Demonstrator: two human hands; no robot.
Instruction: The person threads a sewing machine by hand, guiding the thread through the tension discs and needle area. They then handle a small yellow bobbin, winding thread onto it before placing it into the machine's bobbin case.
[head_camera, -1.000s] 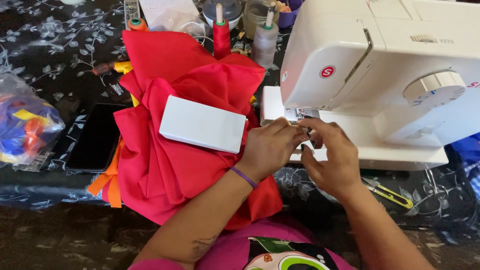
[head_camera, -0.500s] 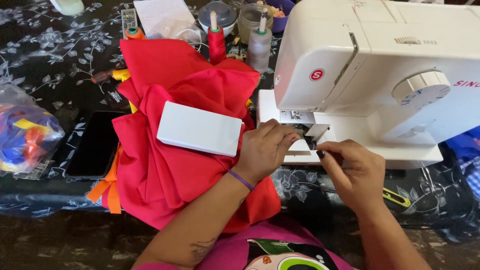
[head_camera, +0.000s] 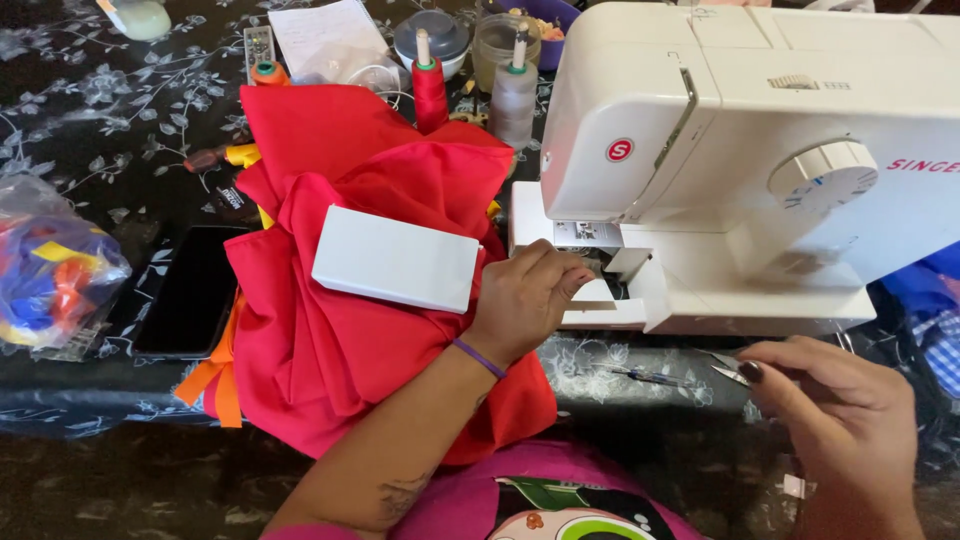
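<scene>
White box (head_camera: 395, 258) just left of my left hand (head_camera: 525, 300), perched on red fabric (head_camera: 340, 330): may slide off. Left hand half-curled, fingertips in open bobbin bay of sewing machine (head_camera: 740, 150), near needle: prick risk. Right hand (head_camera: 840, 420) pinching small snips (head_camera: 728, 372); thread tail may pull loose.

Open bobbin bay under needle head of sewing machine (head_camera: 760, 150) blocked by left hand (head_camera: 525, 300). Left approach obstructed by heaped red fabric (head_camera: 350, 330) carrying white cover plate (head_camera: 395, 258). Free tablecloth strip (head_camera: 640, 360) before machine base, beside right hand (head_camera: 850, 420).
</scene>
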